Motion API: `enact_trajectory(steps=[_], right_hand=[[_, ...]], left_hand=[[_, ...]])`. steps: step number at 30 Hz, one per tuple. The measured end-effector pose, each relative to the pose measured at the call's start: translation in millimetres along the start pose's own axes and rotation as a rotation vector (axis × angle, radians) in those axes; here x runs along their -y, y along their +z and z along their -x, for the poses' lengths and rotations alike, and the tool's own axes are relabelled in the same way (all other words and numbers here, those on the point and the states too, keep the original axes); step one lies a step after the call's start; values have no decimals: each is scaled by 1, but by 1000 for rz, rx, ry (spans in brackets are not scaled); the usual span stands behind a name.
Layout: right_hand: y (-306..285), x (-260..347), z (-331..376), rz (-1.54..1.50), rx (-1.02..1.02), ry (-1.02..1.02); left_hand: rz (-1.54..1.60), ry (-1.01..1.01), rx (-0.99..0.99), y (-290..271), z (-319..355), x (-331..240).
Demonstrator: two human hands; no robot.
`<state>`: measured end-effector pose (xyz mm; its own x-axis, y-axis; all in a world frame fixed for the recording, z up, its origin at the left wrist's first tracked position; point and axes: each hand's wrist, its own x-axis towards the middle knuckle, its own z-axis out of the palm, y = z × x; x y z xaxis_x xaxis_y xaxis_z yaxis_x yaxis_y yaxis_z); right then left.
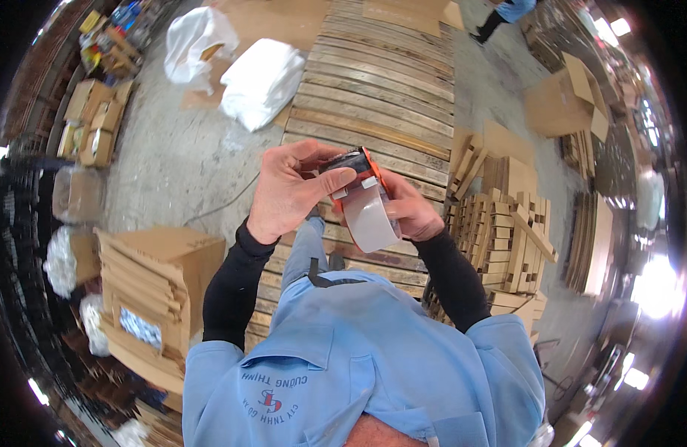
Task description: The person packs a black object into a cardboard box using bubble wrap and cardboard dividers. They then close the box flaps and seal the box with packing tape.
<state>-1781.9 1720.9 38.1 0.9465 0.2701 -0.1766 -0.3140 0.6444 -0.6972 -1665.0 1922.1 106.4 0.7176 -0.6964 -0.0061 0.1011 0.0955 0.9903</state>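
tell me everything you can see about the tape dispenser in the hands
The tape dispenser is a handheld packing-tape gun with an orange frame and a dark upper part, loaded with a roll of clear or pale tape that looks shiny. It is held up in front of the chest, above the wooden pallets, tilted with the roll toward the lower right. The left hand grips its top end, thumb pressed across the front, and the right hand cups the roll from behind. Its handle is hidden.
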Motion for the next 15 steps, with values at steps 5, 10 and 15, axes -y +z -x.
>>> enact_trajectory(steps=[5, 10, 15], right_hand=[[-69, 46, -53, 10, -111, 48], [-123, 119, -107, 85, -232, 64], [-167, 196, -154, 67, -339, 13]], left_hand=[[64, -109, 320, -26, -139, 24], [404, -359, 522, -46, -269, 68], [541, -268, 567, -44, -382, 68]])
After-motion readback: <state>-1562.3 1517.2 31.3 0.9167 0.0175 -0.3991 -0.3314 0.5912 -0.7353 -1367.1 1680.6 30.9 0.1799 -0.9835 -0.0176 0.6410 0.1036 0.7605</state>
